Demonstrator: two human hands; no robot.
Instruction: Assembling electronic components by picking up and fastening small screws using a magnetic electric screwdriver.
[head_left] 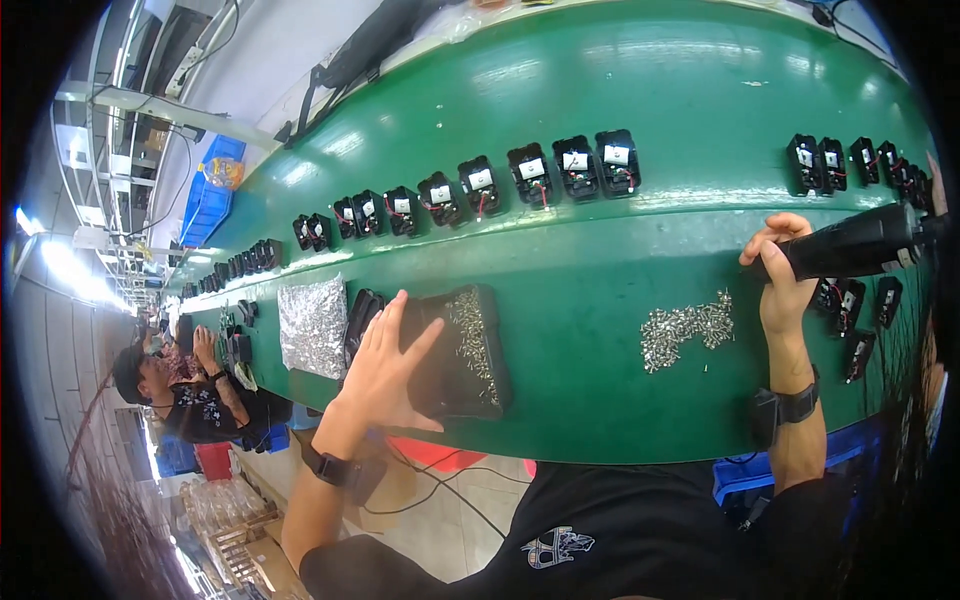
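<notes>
My left hand (385,365), fingers spread, is at the left side of a dark shallow tray (497,330) that has small screws (468,335) along its right side. Whether the palm touches the tray, I cannot tell. Next to that hand, partly hidden by the fingers, is a black part (362,312). At the right, my right hand (785,265) has its fingers closed round the left end of a black electric screwdriver (855,243), which lies level above the table. Left of my right forearm, a loose heap of silver screws (685,332) is spread on the table.
A clear bag of small silver parts (312,325) lies left of the tray. Black housings with white labels and wires (480,188) stand in a row across the green table (570,300). More housings (850,305) sit at the right. A person (180,385) works at the far left.
</notes>
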